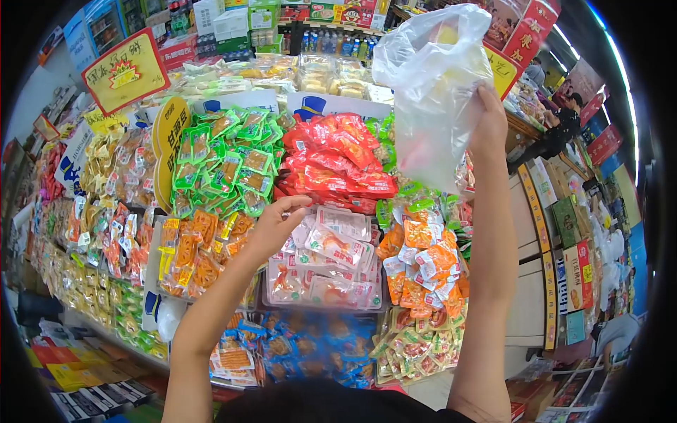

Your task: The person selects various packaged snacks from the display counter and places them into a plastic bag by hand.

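Note:
My right hand (488,121) is closed on the side of a translucent white plastic bag (437,92), held up over the right of the display. The bag hangs loosely, and faint yellow and pink patches show through it; whether they are inside cannot be told. My left hand (273,224) has its fingers apart and a little bent, with nothing in them. It hovers near the border between the red snack packets (338,158) and the pale pink vacuum packs (335,247). Green snack packets (229,158) lie beyond it to the left.
Orange-and-white packets (427,257) fill the section right of the pink packs, and blue packets (310,345) lie nearest my body. A yellow price sign (127,70) stands at the back left. Another person (560,127) is in the aisle on the right, by cartons (568,218).

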Motion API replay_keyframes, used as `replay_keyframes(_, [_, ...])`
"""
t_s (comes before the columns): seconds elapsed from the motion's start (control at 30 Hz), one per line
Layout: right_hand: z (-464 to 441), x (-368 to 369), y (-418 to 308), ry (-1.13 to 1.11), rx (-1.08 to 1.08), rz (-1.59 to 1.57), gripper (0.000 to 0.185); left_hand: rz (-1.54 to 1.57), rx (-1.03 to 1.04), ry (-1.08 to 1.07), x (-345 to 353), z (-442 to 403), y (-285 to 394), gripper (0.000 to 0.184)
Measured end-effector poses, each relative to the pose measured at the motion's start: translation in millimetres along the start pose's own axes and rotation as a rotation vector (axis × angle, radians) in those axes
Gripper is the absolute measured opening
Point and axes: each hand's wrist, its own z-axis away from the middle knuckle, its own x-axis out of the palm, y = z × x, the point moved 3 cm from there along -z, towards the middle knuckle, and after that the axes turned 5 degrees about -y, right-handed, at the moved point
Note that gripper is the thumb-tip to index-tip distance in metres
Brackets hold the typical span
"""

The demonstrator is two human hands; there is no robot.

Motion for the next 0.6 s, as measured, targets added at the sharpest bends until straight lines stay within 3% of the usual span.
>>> replay_keyframes(0.1, [28.2,14.7,-19.2,-0.146,0.069,-0.175,0.028,0.147,-0.049,-0.045,13.5,10.9,9.9,0.028])
replay_keyframes(0.2, [79.0,35.4,-39.4,-0.18,0.067,-0.087,0.031,0.27,-0.083,-0.067,19.5,25.2,26.6,0.03])
replay_keyframes(0.27, [113.5,45.2,-41.7,-0.172,0.121,-0.044,0.033,0.448,-0.105,-0.029,14.1,36.3,36.4,0.037])
replay_keyframes(0.33, [148.5,46.4,-38.8,-0.162,0.183,-0.001,0.034,0.902,-0.262,-0.009,0.3,60.2,67.5,0.043])
replay_keyframes(0.37, [168.3,45.3,-34.2,-0.233,0.194,0.03,0.034,0.913,-0.281,0.008,-5.9,74.4,73.4,0.043])
replay_keyframes(0.43, [203.9,48.2,-27.2,-0.313,0.227,0.054,0.034,1.101,-0.075,-0.048,-17.4,98.5,85.9,0.047])
replay_keyframes(0.47, [222.8,52.1,-22.7,-0.334,0.299,0.013,0.032,1.109,-0.093,-0.024,-17.8,109.2,84.6,0.047])
replay_keyframes(0.53, [253.3,54.6,-14.7,-0.364,0.396,-0.039,0.03,0.761,-0.191,0.02,-15.2,128.4,83.5,0.049])
replay_keyframes(0.6, [276.7,54.2,-2.0,-0.424,0.46,-0.064,0.029,0.699,-0.217,0.082,-12.6,150.1,90.6,0.041])
